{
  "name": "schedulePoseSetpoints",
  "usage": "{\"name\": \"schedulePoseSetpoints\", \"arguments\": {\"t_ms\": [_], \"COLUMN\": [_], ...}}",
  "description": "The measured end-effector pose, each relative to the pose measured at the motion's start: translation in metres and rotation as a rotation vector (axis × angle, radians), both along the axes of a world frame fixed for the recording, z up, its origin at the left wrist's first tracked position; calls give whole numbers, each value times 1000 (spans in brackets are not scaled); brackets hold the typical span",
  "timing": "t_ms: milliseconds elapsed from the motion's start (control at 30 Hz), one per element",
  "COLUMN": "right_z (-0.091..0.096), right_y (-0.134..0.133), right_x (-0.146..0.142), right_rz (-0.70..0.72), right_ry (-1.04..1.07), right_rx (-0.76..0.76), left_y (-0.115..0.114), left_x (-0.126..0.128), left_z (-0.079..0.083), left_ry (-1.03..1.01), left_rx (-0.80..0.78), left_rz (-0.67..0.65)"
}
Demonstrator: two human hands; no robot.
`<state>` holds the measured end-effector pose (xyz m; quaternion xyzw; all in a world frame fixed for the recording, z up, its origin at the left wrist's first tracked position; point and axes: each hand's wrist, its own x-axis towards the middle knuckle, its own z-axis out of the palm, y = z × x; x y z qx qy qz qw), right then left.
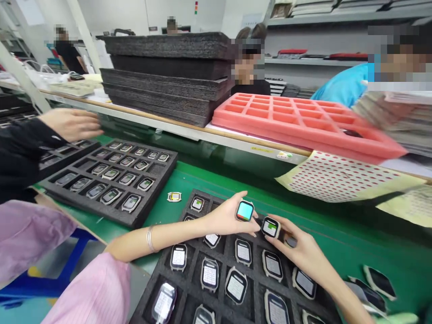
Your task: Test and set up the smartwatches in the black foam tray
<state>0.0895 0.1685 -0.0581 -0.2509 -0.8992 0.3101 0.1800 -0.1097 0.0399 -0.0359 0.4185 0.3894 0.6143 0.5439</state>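
Note:
My left hand point(224, 215) is closed on a smartwatch with a lit cyan screen point(245, 210), held face up at the fingers. Close to its right, my right hand point(300, 243) grips a second smartwatch point(271, 227) by its edges; its screen is white and green. The two watches are side by side, and whether they touch is hard to make out. Both hands are above a black foam tray point(193, 270), whose compartments hold several watches without straps, most with pale lit screens. My left forearm passes over part of this tray.
Another person's hand point(76, 124) reaches over a second foam tray of watches point(135, 220) on the left. A small watch frame point(174, 196) lies between the trays. Loose watches point(380, 281) lie at right. Above stand stacked black foam point(162, 85) and a pink foam tray point(297, 135).

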Motion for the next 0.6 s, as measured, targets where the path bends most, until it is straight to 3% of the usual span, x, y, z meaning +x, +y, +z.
{"name": "schedulePoseSetpoints", "arguments": {"t_ms": [167, 600], "right_z": [-1, -2], "right_y": [-7, -14], "right_x": [3, 12], "right_rz": [60, 15], "right_ry": [-17, -158], "right_rx": [324, 506], "left_y": [-1, 11], "left_x": [3, 2], "left_z": [-4, -26], "left_ry": [-19, 71], "left_rx": [25, -52], "left_rz": [-13, -72]}}
